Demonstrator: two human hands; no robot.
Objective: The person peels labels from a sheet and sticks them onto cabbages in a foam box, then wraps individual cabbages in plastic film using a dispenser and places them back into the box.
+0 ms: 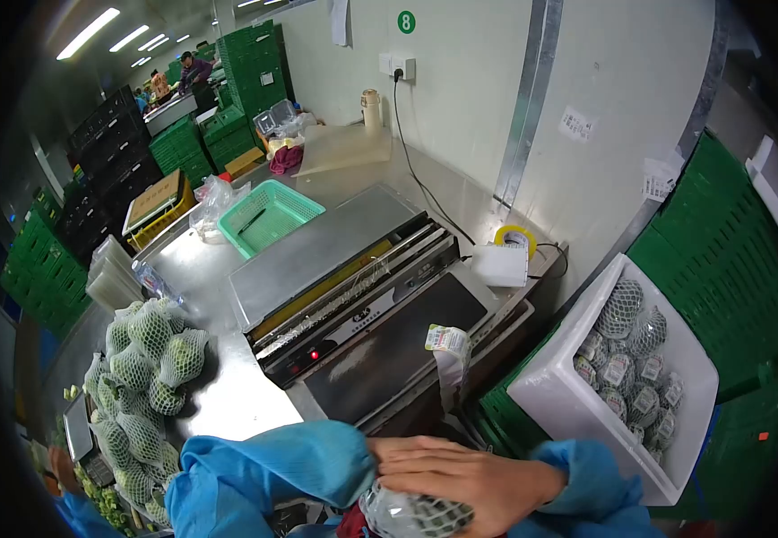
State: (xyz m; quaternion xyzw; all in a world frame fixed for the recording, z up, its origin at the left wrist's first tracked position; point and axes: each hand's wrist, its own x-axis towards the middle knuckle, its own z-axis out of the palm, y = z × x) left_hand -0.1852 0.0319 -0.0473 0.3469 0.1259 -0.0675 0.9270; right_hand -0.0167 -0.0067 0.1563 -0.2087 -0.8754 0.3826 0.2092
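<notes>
Close to my body at the bottom, a round green fruit in a white foam net (416,516) is under my hands, with shiny clear film on it. My right hand (488,480) lies over its top, fingers together and curved round it. My left hand (393,446) comes from the blue sleeve and is mostly covered by the right; its grip is hidden. Just beyond the hands stand a roll of printed labels (447,341) and a film wrapping machine (362,314) with a red light lit. A pile of net-sleeved green fruits (142,386) lies left on the metal table.
To the right, a white foam box (550,386) holds several wrapped, labelled fruits. Green crates (721,242) stand behind it. A green basket (268,211), yellow tape (516,238) and a power cord (420,184) are farther back. Another person's hand (62,471) shows at far left.
</notes>
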